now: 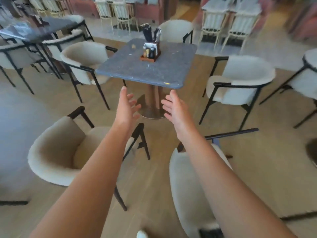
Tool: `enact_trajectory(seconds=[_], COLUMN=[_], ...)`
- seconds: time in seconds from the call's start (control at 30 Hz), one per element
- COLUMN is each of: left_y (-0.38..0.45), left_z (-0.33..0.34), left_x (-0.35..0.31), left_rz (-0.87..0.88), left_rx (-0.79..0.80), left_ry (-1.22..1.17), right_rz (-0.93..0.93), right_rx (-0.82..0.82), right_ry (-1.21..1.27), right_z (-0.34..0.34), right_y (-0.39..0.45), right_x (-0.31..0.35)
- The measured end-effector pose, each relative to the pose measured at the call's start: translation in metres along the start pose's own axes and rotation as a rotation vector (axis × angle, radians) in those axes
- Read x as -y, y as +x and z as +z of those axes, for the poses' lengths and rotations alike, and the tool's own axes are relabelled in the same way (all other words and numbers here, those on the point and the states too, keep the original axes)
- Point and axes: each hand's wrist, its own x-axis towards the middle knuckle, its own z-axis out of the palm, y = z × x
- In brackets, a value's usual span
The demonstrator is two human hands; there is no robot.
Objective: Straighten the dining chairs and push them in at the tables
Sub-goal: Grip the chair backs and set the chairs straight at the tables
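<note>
Between two cream chairs, both arms reached toward the grey table (147, 66). Left hand (127, 107) and right hand (173, 109) hung with fingers spread, palms facing, touching nothing. Near-left chair (56, 152) sat angled, well apart from the table; near-right chair (188, 186) likewise pulled out. Judged: padded shells soft, black metal frames stiff, moderately heavy. Best hold: the curved top of the backrest, pushing low and level.
</note>
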Motion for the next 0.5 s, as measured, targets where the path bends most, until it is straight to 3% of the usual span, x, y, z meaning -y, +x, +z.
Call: enact_trajectory(seconds=[0.3,0.5], left_y=[-0.005,-0.022], left_z=[0.106,0.119], left_x=[0.013,0.008], left_rz=[-0.042,-0.011], left_rx=[0.365,0.411], left_ry=[0.094,0.099], right_rz=[-0.019,-0.024], right_rx=[-0.364,-0.391], right_ry=[0.09,0.138], right_z=[-0.097,-0.112], right_y=[-0.026,-0.048], right_x=[0.011,0.012])
